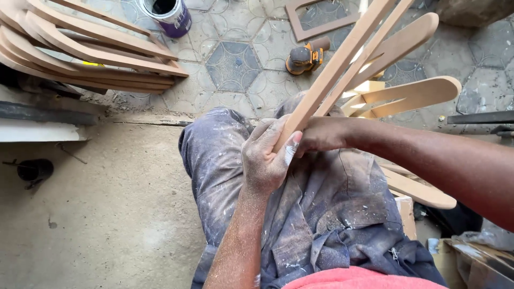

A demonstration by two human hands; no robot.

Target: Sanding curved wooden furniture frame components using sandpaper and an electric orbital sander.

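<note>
A woodworking shop: stacked curved wooden slats (pixel 91 51), an orange sander (pixel 304 58) on the dusty tiled floor (pixel 235 64), a paint can (pixel 170 15)

Floor is two surfaces: patterned hexagon tile (pixel 234 64) up top, bare dusty concrete (pixel 107 214) lower left, with a cracked seam between them. On the tile: a purple can (pixel 170 15) with its top open, an orange power sander (pixel 305 56), a flat wooden frame (pixel 316 21), and a stack of curved wooden slats (pixel 85 51) at the left edge. On the concrete: a small dark cylinder (pixel 34 169) at far left, well apart from everything else.
</note>
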